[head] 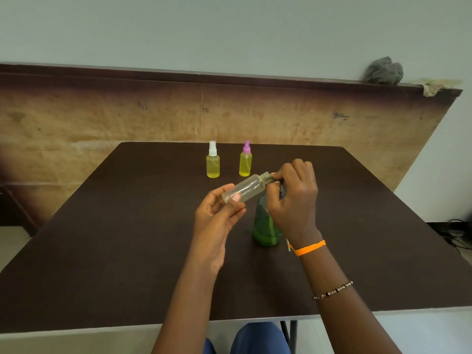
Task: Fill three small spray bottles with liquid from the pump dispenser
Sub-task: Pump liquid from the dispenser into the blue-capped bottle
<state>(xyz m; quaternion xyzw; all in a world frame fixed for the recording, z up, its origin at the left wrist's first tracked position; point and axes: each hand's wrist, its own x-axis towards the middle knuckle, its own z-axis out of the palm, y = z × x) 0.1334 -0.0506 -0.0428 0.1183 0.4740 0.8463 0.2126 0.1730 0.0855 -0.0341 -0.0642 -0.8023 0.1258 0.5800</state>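
While our left hand pinches the empty clear plastic spray bottle tilted above the tabletop, our right hand curls over the green pump dispenser; it looks light and slippery, so grip mid-body.

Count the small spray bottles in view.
3. Two yellow-filled, capped ones stand at the table's far side: white cap, pink cap. One empty, uncapped bottle is tilted in the left hand.

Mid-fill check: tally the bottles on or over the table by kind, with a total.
Filled yellow spray bottles, capped: 2, white cap and purple cap
Clear empty spray bottle, uncapped, in left hand: 1
Green pump dispenser, under right hand: 1
Total: 4
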